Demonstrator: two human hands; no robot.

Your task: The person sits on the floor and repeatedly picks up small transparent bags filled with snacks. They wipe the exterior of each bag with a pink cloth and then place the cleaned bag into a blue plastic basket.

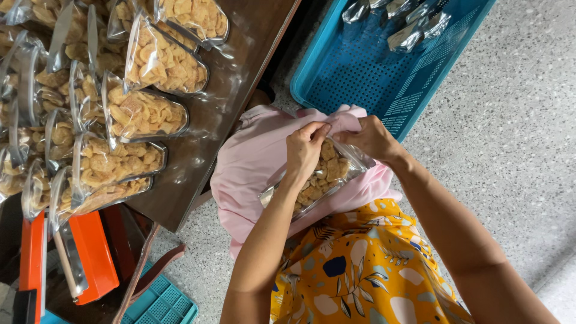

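A clear bag of chips [321,174] lies on a pink cloth [252,156] on the person's lap. The left hand [304,150] and the right hand [369,139] both pinch its top edge tight. A blue crate [360,72] sits on the floor just past the hands. Many full bags [138,114] lie on the brown table [252,36], well to the side. An orange sealer [90,252] stands below them.
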